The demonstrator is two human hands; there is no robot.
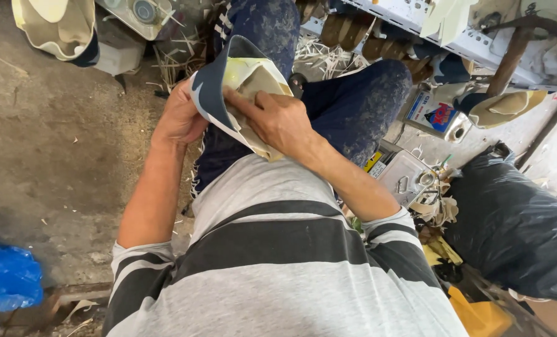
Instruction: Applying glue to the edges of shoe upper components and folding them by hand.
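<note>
- Striped grey-and-black shirt fills the near edge of the view, and a crumpled blue plastic bag lies on the concrete floor at near left.
- At far left, a cream shoe upper with dark trim rests on the floor, well apart from the hands.
- Left hand grips the left side of a navy-edged shoe upper, fingers wrapped behind it, holding it over the lap.
- Right hand lies flat on the cream lining, forefinger stretched out and pressing into the yellowish inner face; it looks like smoothing or pressing the lining down.
- Judging from this, the pressing is mid-way; working round the rest of the edge would call for turning the piece in the left grip.
- Paint-flecked navy trousers sit just behind the piece, with pale offcut strips scattered far off.
- To the right, a tin can with a round spout and a metal box stand near the knee.
- A black plastic sack crowds the right side, beneath a white shelf; elbow room there looks tight.
</note>
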